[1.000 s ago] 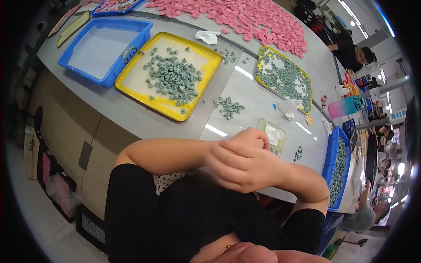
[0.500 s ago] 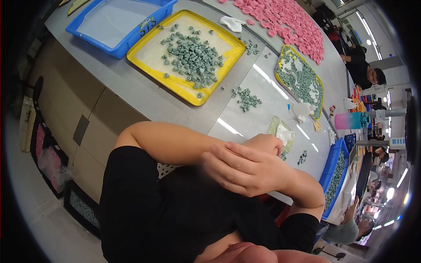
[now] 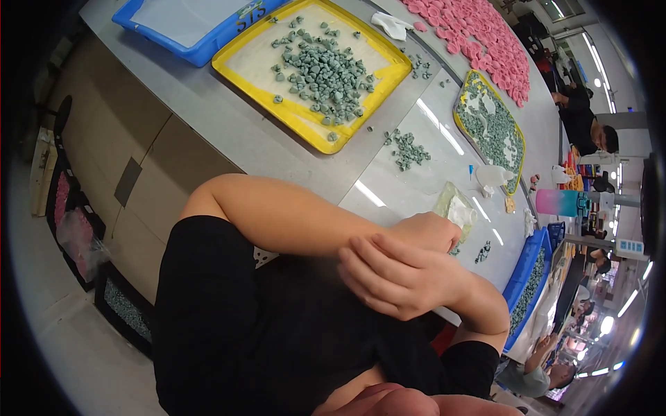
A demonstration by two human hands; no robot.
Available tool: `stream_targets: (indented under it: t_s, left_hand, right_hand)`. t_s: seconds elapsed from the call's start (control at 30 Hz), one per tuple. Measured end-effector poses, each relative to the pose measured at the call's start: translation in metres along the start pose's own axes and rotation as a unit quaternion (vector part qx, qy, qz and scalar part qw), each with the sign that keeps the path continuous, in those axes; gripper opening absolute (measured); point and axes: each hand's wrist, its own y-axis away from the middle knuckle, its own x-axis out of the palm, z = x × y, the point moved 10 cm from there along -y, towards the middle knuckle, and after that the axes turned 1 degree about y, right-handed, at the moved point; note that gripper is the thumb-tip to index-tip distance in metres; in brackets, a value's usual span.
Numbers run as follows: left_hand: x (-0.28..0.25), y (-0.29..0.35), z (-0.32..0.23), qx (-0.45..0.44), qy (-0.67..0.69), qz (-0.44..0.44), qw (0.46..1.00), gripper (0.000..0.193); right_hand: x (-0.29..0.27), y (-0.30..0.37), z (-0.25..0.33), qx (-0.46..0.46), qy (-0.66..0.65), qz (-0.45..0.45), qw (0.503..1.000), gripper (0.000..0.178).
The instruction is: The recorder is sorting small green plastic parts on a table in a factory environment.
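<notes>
We see two bare hands drawn in over the near side of a smooth grey tabletop (image 3: 184, 111), forearms crossed before the black-clothed torso. The left hand (image 3: 427, 232) has its fingers curled under and partly hidden, so we cannot tell whether it grips anything. The right hand (image 3: 402, 277) is loosely opened, fingers lightly bent toward the left wrist; nothing shows in it, and we cannot tell whether it touches the skin.

Just beyond the left fingers lies a flat, translucent pale-green slab (image 3: 446, 197) bearing white material. We judge it sits there for short reach, as does the small cluster of dark-green pieces (image 3: 483, 252) beside it. A looser group of small grey-green, knobbly pieces (image 3: 409, 150) lies farther out, between two yellow-rimmed trays. The raised rim of the larger rectangular yellow tray (image 3: 381, 80) probably keeps its heap from straying.

For moving, we find the most room between that tray and the left forearm, where the table's near edge bends away. On the right it is tighter: the white plastic bottle with a blue tip (image 3: 492, 175) stands near the slab's far side, and the long blue plastic bin (image 3: 517, 286) walls off the right elbow.
</notes>
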Motion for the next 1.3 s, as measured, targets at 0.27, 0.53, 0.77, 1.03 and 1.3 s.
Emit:
stream_targets:
  t_s: [0.27, 0.53, 0.77, 1.03, 1.3]
  left_hand:
    - [-0.001, -0.020, 0.006, -0.187, 0.410, -0.027, 0.892, 0.015]
    - [0.006, -0.067, 0.011, -0.243, 0.625, -0.095, 0.736, 0.016]
    - [0.032, -0.091, 0.018, -0.260, 0.709, -0.095, 0.648, 0.014]
    - [0.037, -0.109, 0.029, -0.313, 0.606, -0.198, 0.704, 0.021]
    - [0.041, -0.132, 0.051, -0.233, 0.568, -0.074, 0.786, 0.020]
  right_hand:
    - [-0.066, 0.084, -0.015, 0.212, 0.121, -0.046, 0.969, 0.034]
    - [-0.114, 0.323, -0.063, 0.676, 0.180, -0.098, 0.708, 0.010]
    - [-0.086, 0.435, -0.034, 0.787, -0.013, -0.067, 0.613, 0.010]
    - [-0.064, 0.498, -0.013, 0.835, -0.028, 0.051, 0.547, 0.017]
    - [-0.061, 0.495, -0.019, 0.823, -0.010, -0.030, 0.568, 0.015]
